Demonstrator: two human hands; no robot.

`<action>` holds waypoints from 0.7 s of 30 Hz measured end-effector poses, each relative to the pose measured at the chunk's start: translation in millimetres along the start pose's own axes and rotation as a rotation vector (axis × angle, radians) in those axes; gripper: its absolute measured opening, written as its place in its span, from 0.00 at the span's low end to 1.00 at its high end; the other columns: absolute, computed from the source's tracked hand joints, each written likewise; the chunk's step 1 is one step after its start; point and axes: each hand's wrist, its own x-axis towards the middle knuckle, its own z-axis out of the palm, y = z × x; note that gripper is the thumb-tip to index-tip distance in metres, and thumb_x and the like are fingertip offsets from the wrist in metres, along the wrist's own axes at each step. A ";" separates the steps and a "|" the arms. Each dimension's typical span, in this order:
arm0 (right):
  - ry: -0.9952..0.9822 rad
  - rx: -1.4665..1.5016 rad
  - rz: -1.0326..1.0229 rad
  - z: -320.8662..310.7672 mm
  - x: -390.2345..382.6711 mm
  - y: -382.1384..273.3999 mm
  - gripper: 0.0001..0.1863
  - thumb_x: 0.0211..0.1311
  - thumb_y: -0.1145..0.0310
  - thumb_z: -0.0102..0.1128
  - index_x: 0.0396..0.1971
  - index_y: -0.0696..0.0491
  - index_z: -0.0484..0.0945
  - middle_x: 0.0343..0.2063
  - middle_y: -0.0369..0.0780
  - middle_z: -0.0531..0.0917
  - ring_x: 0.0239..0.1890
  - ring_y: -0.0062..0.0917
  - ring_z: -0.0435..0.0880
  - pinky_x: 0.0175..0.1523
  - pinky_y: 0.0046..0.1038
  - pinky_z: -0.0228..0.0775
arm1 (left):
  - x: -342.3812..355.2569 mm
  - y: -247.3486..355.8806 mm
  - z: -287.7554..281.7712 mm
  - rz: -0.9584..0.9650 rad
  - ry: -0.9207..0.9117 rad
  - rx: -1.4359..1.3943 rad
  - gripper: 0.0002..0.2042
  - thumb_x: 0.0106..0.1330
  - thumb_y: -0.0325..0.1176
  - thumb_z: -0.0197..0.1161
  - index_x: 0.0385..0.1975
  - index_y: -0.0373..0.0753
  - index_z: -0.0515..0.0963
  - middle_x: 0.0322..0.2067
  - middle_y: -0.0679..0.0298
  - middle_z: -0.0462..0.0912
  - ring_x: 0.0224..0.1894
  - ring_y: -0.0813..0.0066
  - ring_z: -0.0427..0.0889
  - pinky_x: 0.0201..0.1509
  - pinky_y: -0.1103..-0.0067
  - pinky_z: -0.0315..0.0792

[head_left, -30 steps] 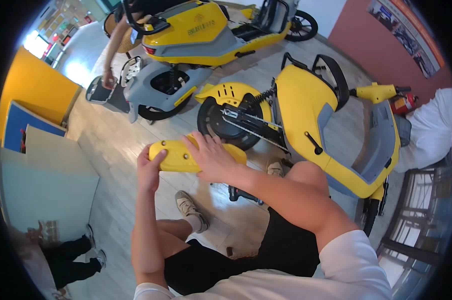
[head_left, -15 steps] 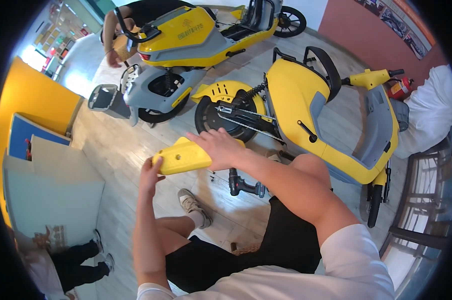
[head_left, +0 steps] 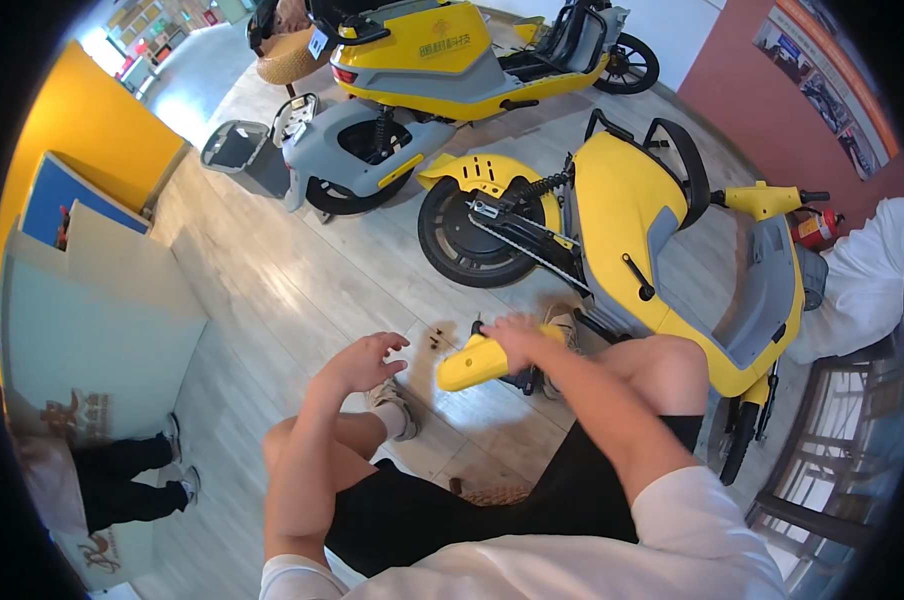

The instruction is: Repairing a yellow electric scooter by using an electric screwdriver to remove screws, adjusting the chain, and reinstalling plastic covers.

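One of the two hands, the right hand [head_left: 518, 338], is loaded: its fingers are closed over the far end of a long yellow cover [head_left: 472, 366], gripping from above. The cover hangs above the floor [head_left: 302, 300] between the person's knees, its free end pointing left. The left hand [head_left: 370, 362] is empty, half open with fingers loosely curled, apart from the cover and to its left. Several small dark screws [head_left: 435, 341] lie on the floor between the left hand and the cover. A drill [head_left: 520, 381] sits behind the cover, mostly hidden. One shoe [head_left: 393, 408] stands below the left hand; the other [head_left: 564, 328] is just beyond the right. Farther out, a yellow and grey scooter [head_left: 627, 190] stands ahead to the right, its rear wheel [head_left: 462, 238] nearest the screws. A second scooter [head_left: 422, 60] is behind it. A red extinguisher [head_left: 818, 230] stands by the right wall, near a white cloth [head_left: 862, 265]. A pale counter [head_left: 92, 310] occupies the left side.
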 end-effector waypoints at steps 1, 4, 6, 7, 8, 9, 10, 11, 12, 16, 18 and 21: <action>-0.029 0.038 0.047 27.5 5.3 -3.8 0.54 0.24 0.66 0.76 0.62 0.45 0.61 0.53 0.42 0.68 0.58 0.39 0.66 0.57 0.52 0.62 | 3.6 -9.8 6.5 -0.069 -0.047 0.091 0.22 0.61 0.40 0.60 0.53 0.38 0.71 0.50 0.52 0.76 0.50 0.55 0.77 0.54 0.69 0.71; -0.171 0.149 0.055 101.9 21.6 -15.6 0.54 0.20 0.65 0.78 0.60 0.44 0.63 0.56 0.41 0.63 0.59 0.40 0.62 0.55 0.49 0.64 | 6.1 -36.0 12.3 -0.191 -0.228 0.322 0.25 0.61 0.44 0.59 0.55 0.38 0.70 0.51 0.51 0.75 0.52 0.54 0.75 0.56 0.70 0.70; -0.304 0.137 0.016 126.7 22.1 -38.6 0.53 0.21 0.66 0.78 0.59 0.44 0.63 0.55 0.41 0.63 0.59 0.41 0.62 0.56 0.49 0.64 | 1.4 -41.3 3.4 -0.188 -0.266 0.172 0.26 0.61 0.46 0.58 0.56 0.38 0.69 0.51 0.52 0.75 0.52 0.55 0.75 0.56 0.70 0.70; -0.316 0.144 0.027 134.7 20.7 -41.8 0.53 0.21 0.66 0.78 0.59 0.44 0.63 0.55 0.41 0.63 0.59 0.41 0.62 0.56 0.49 0.64 | 2.8 -39.7 -2.5 -0.236 -0.224 0.050 0.26 0.62 0.47 0.58 0.56 0.38 0.69 0.50 0.51 0.76 0.51 0.55 0.76 0.56 0.70 0.70; -0.340 0.168 -0.011 140.8 22.6 -43.0 0.52 0.21 0.66 0.78 0.58 0.43 0.64 0.54 0.42 0.64 0.59 0.41 0.62 0.56 0.49 0.63 | 5.6 -38.9 -8.3 -0.229 -0.235 0.050 0.26 0.62 0.47 0.58 0.56 0.38 0.69 0.50 0.51 0.76 0.51 0.55 0.76 0.56 0.70 0.70; -0.362 0.193 -0.050 144.7 24.3 -41.4 0.52 0.21 0.67 0.78 0.58 0.43 0.64 0.54 0.42 0.64 0.59 0.41 0.62 0.57 0.48 0.62 | 7.4 -39.0 -11.7 -0.217 -0.177 -0.003 0.26 0.62 0.47 0.58 0.56 0.38 0.69 0.49 0.51 0.76 0.51 0.56 0.76 0.55 0.70 0.70; -0.364 0.202 -0.043 148.3 25.9 -35.7 0.52 0.21 0.67 0.78 0.58 0.43 0.64 0.54 0.42 0.64 0.59 0.41 0.62 0.57 0.48 0.62 | 10.0 -41.8 -12.5 -0.207 -0.120 -0.056 0.26 0.62 0.48 0.58 0.55 0.38 0.70 0.49 0.51 0.76 0.50 0.56 0.77 0.55 0.70 0.70; -0.331 0.214 -0.063 153.9 31.3 -32.0 0.51 0.21 0.66 0.78 0.58 0.43 0.64 0.54 0.42 0.64 0.59 0.41 0.62 0.57 0.49 0.62 | 8.1 -51.6 -9.2 -0.167 -0.067 -0.013 0.26 0.63 0.48 0.58 0.55 0.38 0.70 0.48 0.50 0.77 0.49 0.55 0.77 0.54 0.70 0.70; -0.298 0.232 -0.080 156.5 34.7 -29.5 0.51 0.21 0.66 0.78 0.57 0.42 0.64 0.54 0.42 0.64 0.59 0.41 0.62 0.57 0.50 0.61 | 6.4 -53.9 -9.0 -0.170 -0.078 -0.009 0.26 0.63 0.48 0.58 0.55 0.38 0.70 0.48 0.50 0.77 0.49 0.55 0.77 0.54 0.70 0.70; -0.277 0.284 0.026 161.2 46.4 -24.3 0.49 0.24 0.66 0.77 0.57 0.43 0.65 0.53 0.43 0.65 0.60 0.42 0.61 0.58 0.51 0.59 | 6.0 -56.9 -11.3 -0.322 -0.232 0.062 0.25 0.63 0.47 0.57 0.56 0.40 0.70 0.49 0.51 0.76 0.50 0.54 0.76 0.54 0.70 0.70; -0.208 0.309 0.022 172.1 54.0 -17.9 0.49 0.28 0.66 0.75 0.59 0.44 0.63 0.52 0.45 0.66 0.61 0.43 0.62 0.59 0.52 0.58 | 10.7 -53.6 -12.4 -0.306 -0.232 0.045 0.25 0.63 0.46 0.59 0.56 0.39 0.70 0.52 0.52 0.74 0.50 0.58 0.77 0.53 0.70 0.72; -0.246 0.259 -0.007 196.8 64.3 -31.3 0.48 0.31 0.67 0.73 0.61 0.46 0.61 0.52 0.47 0.67 0.60 0.43 0.63 0.60 0.52 0.58 | 12.4 -50.0 -15.6 -0.277 -0.230 -0.041 0.24 0.63 0.44 0.60 0.56 0.39 0.69 0.53 0.53 0.73 0.49 0.58 0.77 0.53 0.70 0.72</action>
